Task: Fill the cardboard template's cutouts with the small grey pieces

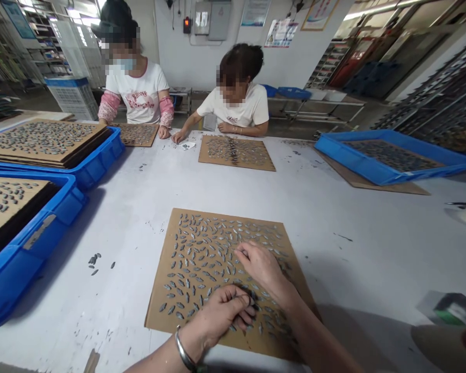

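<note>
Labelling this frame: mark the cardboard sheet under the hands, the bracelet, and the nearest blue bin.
cardboard sheet (186, 228), head view, bare upper-left corner.
bracelet (183, 352), head view, band on the left wrist.
blue bin (42, 233), head view, front right wall.

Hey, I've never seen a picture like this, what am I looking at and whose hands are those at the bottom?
This is one view from a camera worn on a person's head, looking down at their own bare hands. Both rest on a brown cardboard sheet spread with many small dark oval pieces. The left hand, with a bracelet on its wrist, curls its fingers over some pieces; the right hand lies flat on others. Two other people sit across the white table with similar sheets. Blue trays hold more sheets.
</note>
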The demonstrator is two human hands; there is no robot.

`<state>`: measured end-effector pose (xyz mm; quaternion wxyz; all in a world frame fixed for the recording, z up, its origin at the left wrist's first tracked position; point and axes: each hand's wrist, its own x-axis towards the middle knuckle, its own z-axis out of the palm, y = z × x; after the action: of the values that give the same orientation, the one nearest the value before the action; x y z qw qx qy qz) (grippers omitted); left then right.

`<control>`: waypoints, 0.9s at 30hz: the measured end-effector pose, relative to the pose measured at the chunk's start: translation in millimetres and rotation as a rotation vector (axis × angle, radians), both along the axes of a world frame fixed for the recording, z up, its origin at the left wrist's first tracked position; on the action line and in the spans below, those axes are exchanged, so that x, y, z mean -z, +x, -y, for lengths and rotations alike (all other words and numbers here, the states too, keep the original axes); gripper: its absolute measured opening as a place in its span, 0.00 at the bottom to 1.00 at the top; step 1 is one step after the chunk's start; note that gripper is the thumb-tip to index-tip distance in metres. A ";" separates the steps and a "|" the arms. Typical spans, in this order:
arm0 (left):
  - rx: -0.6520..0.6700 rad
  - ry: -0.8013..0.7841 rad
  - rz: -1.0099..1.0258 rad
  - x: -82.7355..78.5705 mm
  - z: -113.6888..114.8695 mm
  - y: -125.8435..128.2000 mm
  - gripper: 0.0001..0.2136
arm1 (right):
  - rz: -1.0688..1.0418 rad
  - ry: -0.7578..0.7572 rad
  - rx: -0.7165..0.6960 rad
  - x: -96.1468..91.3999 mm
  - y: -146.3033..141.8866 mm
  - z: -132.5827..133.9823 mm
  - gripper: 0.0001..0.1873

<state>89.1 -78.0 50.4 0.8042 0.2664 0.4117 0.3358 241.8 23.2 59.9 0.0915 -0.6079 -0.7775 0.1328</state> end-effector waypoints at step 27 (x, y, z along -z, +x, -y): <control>0.028 0.006 0.044 -6.7 2.2 -0.9 0.27 | 0.154 -0.086 0.136 -2.3 -37.5 -4.5 0.11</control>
<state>88.2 -80.2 57.1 0.8170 0.2669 0.3890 0.3316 204.3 27.7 62.2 0.0142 -0.6709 -0.7328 0.1124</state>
